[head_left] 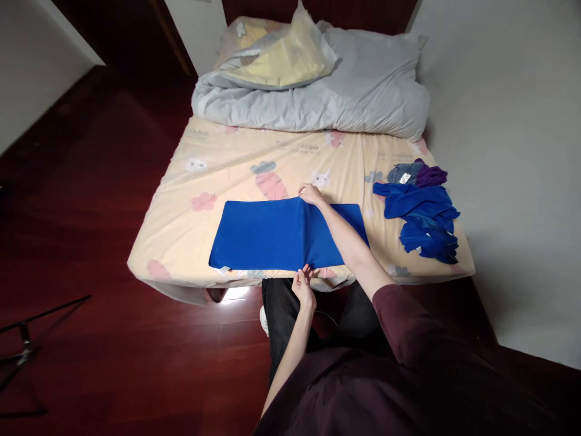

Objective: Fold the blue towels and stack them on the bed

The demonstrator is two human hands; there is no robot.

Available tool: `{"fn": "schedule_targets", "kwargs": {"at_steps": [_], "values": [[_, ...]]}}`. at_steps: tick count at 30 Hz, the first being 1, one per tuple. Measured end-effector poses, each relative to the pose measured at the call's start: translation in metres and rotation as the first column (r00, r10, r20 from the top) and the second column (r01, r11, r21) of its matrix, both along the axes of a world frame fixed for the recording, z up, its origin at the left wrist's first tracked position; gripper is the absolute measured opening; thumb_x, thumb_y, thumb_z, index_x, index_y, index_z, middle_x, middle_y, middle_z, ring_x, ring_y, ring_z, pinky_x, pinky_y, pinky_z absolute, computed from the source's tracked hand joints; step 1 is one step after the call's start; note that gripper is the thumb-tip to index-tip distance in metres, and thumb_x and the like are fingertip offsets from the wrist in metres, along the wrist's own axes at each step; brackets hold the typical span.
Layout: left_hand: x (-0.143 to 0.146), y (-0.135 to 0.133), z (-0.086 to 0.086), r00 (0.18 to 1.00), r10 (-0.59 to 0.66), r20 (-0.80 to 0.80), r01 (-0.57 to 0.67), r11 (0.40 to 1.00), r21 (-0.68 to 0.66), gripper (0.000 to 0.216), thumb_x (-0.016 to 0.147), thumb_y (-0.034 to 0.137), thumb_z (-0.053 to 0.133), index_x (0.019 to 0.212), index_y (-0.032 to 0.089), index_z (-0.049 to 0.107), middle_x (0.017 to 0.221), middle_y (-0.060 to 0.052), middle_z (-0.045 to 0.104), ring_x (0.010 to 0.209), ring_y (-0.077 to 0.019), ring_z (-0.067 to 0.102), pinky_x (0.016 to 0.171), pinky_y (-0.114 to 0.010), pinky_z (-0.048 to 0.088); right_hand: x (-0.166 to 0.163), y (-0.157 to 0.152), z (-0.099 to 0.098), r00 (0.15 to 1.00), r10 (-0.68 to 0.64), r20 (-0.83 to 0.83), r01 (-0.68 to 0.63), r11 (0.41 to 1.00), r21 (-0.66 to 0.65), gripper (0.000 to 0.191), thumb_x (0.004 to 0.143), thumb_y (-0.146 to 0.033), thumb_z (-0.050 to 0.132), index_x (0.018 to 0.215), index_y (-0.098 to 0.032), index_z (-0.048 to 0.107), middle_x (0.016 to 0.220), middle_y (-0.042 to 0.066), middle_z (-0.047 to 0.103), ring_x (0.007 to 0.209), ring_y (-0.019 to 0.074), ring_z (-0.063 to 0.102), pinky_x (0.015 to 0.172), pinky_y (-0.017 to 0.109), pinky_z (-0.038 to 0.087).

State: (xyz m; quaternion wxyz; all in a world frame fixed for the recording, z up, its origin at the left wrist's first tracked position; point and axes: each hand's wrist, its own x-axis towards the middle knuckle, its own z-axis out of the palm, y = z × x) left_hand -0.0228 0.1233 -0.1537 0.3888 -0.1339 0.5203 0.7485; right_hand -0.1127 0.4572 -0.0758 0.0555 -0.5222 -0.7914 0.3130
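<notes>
A blue towel lies spread flat near the front edge of the bed, with a small white tag at its lower left corner. Along its middle runs a raised crease from the far edge to the near edge. My left hand pinches the near edge at that crease. At the far edge, my right hand pinches the other end of the crease, and my right forearm crosses over the towel's right half. To the right sits a loose pile of crumpled blue cloths, with a purple cloth and a grey-blue one behind.
The bed has a cream sheet printed with carrots and rabbits. A rolled grey quilt and a yellow pillow lie at its head. A white wall borders the right side. Black stand legs are on the left floor.
</notes>
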Motion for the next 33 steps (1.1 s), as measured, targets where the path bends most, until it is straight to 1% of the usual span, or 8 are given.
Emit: {"fn": "schedule_targets", "kwargs": {"at_steps": [3,6,11,14,18,25,29,33], "values": [[-0.012,-0.014,0.015,0.959,-0.068,-0.274,0.058,0.997,-0.044,0.041,0.092,0.054,0.071,0.08,0.015,0.068,0.082,-0.007,0.072,0.075,-0.0159,0.068,0.08,-0.029,0.054,0.006,-0.002,0.024,0.991,0.009,-0.135,-0.008,1.0,0.007,0.022,0.08,-0.02,0.071,0.101,-0.026,0.075,0.104,-0.001,0.076,0.106,0.0214,0.067,0.1,0.032,0.051],[-0.036,-0.028,0.039,0.82,-0.128,-0.558,0.05,0.987,-0.153,0.048,0.094,0.06,0.063,0.07,0.019,0.06,0.067,0.0,0.058,0.068,-0.0145,0.057,0.074,-0.028,0.048,0.016,-0.007,0.055,0.939,-0.014,-0.344,0.003,1.0,-0.031,0.014,0.078,-0.021,0.072,0.092,-0.021,0.074,0.096,0.0,0.076,0.098,0.019,0.068,0.095,0.03,0.053],[-0.1,-0.037,0.096,0.568,-0.102,-0.817,-0.067,0.983,-0.169,0.047,0.093,0.063,0.06,0.072,0.021,0.056,0.081,-0.002,0.053,0.08,-0.0175,0.054,0.078,-0.03,0.047,0.052,-0.032,0.104,0.689,-0.083,-0.72,-0.021,0.991,-0.134,0.02,0.078,-0.03,0.077,0.093,-0.016,0.072,0.092,0.004,0.076,0.087,0.0169,0.069,0.086,0.03,0.056],[-0.145,-0.039,0.135,0.494,-0.095,-0.864,-0.063,0.987,-0.145,0.044,0.092,0.063,0.058,0.081,0.021,0.063,0.092,-0.006,0.058,0.088,-0.0199,0.058,0.08,-0.032,0.05,0.089,-0.051,0.13,0.578,-0.108,-0.809,-0.043,0.986,-0.162,0.038,0.072,-0.042,0.085,0.098,-0.017,0.073,0.088,0.005,0.076,0.083,0.0177,0.069,0.084,0.033,0.057],[-0.187,-0.039,0.193,0.357,-0.146,-0.923,0.009,0.988,-0.153,0.038,0.087,0.058,0.068,0.084,0.02,0.068,0.1,-0.009,0.065,0.098,-0.0221,0.062,0.085,-0.032,0.052,0.143,-0.071,0.167,0.522,-0.023,-0.853,-0.122,0.987,-0.101,0.057,0.061,-0.047,0.095,0.106,-0.017,0.076,0.094,0.007,0.078,0.092,0.0206,0.072,0.093,0.037,0.058],[-0.201,-0.014,0.292,0.243,-0.156,-0.957,0.191,0.975,-0.111,0.029,0.085,0.046,0.072,0.084,0.017,0.071,0.085,-0.005,0.069,0.082,-0.0184,0.064,0.077,-0.028,0.054,0.208,-0.102,0.224,0.487,0.002,-0.873,-0.003,1.0,0.0,0.06,0.056,-0.048,0.097,0.103,-0.017,0.076,0.095,0.007,0.079,0.095,0.022,0.074,0.096,0.04,0.059],[-0.196,0.004,0.317,0.215,-0.195,-0.957,0.275,0.952,-0.133,0.028,0.082,0.043,0.073,0.083,0.015,0.072,0.08,-0.006,0.069,0.074,-0.017,0.064,0.071,-0.028,0.053,0.231,-0.123,0.238,0.475,-0.085,-0.876,0.137,0.99,-0.022,0.059,0.058,-0.056,0.094,0.097,-0.017,0.075,0.092,0.008,0.078,0.092,0.0226,0.075,0.089,0.038,0.061],[-0.188,0.013,0.322,0.196,-0.186,-0.963,0.295,0.948,-0.122,0.033,0.08,0.047,0.073,0.084,0.015,0.074,0.081,-0.007,0.07,0.077,-0.0193,0.065,0.072,-0.03,0.055,0.251,-0.137,0.24,0.449,-0.118,-0.885,0.224,0.974,-0.017,0.058,0.06,-0.062,0.092,0.093,-0.017,0.075,0.092,0.009,0.079,0.091,0.0232,0.075,0.084,0.036,0.061]]}}
